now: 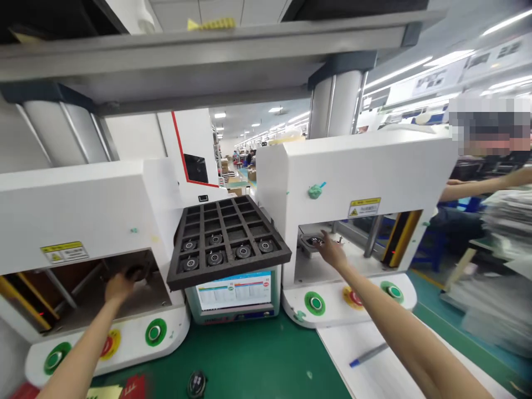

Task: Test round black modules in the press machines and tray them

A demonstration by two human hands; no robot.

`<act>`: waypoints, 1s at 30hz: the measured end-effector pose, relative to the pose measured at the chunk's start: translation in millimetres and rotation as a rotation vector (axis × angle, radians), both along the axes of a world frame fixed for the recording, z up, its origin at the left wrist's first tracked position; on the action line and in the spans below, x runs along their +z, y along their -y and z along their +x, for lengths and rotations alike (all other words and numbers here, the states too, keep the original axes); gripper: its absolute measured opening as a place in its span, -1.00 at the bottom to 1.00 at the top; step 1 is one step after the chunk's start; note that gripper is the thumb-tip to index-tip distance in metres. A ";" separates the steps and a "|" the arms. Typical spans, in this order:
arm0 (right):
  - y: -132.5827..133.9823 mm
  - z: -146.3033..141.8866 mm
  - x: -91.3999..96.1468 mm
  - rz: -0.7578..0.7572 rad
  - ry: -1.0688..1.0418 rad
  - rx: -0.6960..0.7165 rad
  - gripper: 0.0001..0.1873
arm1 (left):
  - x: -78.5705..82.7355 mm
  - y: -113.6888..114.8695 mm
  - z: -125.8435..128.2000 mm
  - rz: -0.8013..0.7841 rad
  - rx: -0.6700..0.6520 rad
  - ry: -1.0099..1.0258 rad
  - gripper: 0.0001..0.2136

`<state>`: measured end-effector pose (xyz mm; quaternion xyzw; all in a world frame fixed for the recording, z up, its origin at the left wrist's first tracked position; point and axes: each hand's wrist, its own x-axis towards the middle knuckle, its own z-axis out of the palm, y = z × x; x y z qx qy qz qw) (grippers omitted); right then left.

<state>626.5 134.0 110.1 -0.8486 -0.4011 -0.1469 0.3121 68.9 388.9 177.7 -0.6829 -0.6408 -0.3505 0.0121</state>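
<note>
Matt black tray [230, 272] in front of me, slightly rough, foam-like.
Its dark round units [244, 251] show a faint sheen. Left and right of my view: smooth white machine housings [332, 172], painted-looking. Upper right: shiny metal column [334, 105]. Bottom centre: smooth green tabletop [257, 354]. Lower right: matt white paper [353, 338], smooth plastic-looking pen [369, 354].

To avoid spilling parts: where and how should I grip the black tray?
Probably by both front corners of the black tray, from the near side: its front rim is uncovered above the screen, and round parts sit in open compartments, so avoid tipping.
</note>
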 end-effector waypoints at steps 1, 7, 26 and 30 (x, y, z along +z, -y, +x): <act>11.5 -18.4 -9.8 -0.025 -0.004 -0.015 -0.66 | -9.6 19.0 -5.5 -0.022 -0.030 0.011 -0.74; 51.1 -174.6 -84.4 -0.274 -0.111 0.313 -0.72 | -84.1 153.3 -16.3 -0.231 -0.295 -0.029 -0.53; -13.1 -275.6 -92.9 -0.322 -0.299 0.360 -0.65 | -123.4 218.8 38.2 -0.618 -0.677 0.096 -0.75; -9.2 -277.1 -86.1 -0.201 -0.364 0.428 -0.66 | -110.5 236.6 47.9 -0.673 -0.612 0.453 -0.69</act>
